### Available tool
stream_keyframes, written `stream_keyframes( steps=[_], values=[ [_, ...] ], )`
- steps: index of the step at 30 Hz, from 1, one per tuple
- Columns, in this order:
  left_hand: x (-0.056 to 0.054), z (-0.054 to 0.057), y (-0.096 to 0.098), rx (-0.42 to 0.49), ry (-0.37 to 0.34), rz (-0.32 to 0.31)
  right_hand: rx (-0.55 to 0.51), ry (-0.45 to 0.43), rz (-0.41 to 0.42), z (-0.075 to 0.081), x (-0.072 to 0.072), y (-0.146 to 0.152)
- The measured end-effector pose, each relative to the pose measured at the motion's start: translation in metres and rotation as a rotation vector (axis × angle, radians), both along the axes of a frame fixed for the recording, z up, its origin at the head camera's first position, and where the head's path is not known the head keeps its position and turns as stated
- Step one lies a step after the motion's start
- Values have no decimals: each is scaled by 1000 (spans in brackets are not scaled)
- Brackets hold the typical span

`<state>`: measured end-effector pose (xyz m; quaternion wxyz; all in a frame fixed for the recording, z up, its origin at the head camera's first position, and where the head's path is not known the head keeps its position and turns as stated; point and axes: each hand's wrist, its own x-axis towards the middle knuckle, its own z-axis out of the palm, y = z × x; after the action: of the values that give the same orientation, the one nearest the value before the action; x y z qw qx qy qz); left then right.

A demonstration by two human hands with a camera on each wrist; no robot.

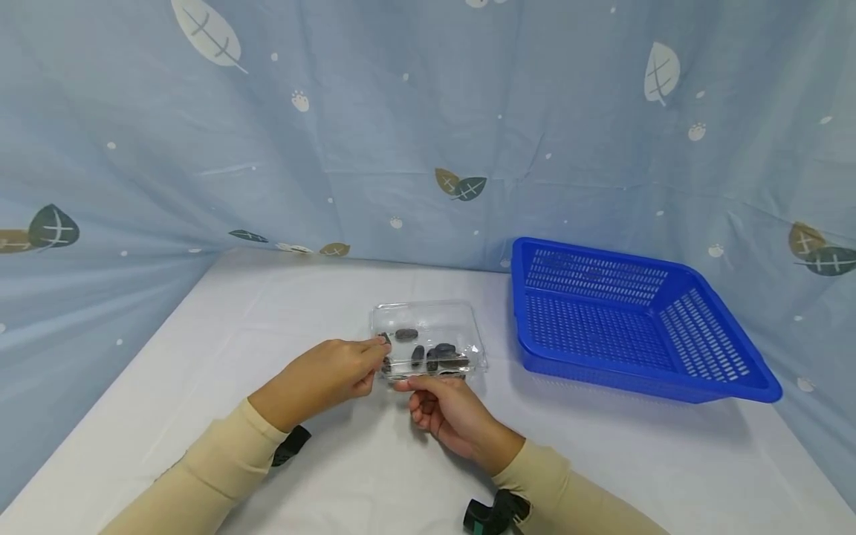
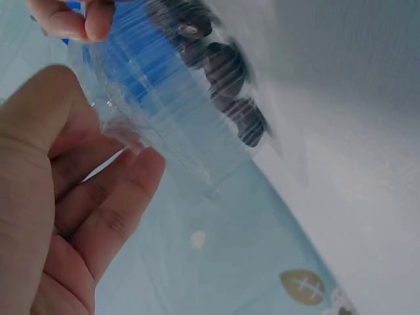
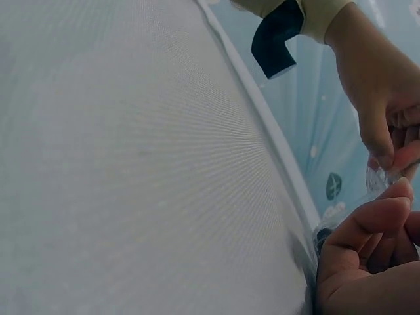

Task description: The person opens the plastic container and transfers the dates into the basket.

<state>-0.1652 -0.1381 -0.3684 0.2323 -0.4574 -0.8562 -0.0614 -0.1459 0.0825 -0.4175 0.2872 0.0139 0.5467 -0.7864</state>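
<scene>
A clear plastic clamshell box sits on the white table with several dark, oblong, wrinkled pieces that look like dates inside. My left hand pinches the box at its front left corner. In the left wrist view, the thumb and fingertips of that hand meet at the plastic lip. The right hand holds the front edge, its thumb along the rim and other fingers curled below. Up close in the right wrist view, its fingertips are right at the plastic, near the left hand.
A blue slotted plastic basket stands to the right of the box. Behind the white-covered table hangs a light blue curtain with leaf prints. Black wrist-camera mounts sit under the sleeves.
</scene>
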Motion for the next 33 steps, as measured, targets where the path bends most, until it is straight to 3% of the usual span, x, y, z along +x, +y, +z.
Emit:
stream_keyframes(
  steps=[3,8,16,20,27,33],
  values=[
    [1,1,0,6,-18,8,5,2,2,0,1,0],
    [1,3,6,-8,24,55,23,16,8,2,0,1],
    [3,-2,15,-59,33,125,131,15,141,6,-2,32],
    [-1,-2,23,-70,37,129,130,-3,54,6,0,59],
    [-6,1,47,-113,-68,137,95,36,-50,3,3,69],
    [-14,11,72,-154,22,149,98,80,-93,0,3,67]
  ],
)
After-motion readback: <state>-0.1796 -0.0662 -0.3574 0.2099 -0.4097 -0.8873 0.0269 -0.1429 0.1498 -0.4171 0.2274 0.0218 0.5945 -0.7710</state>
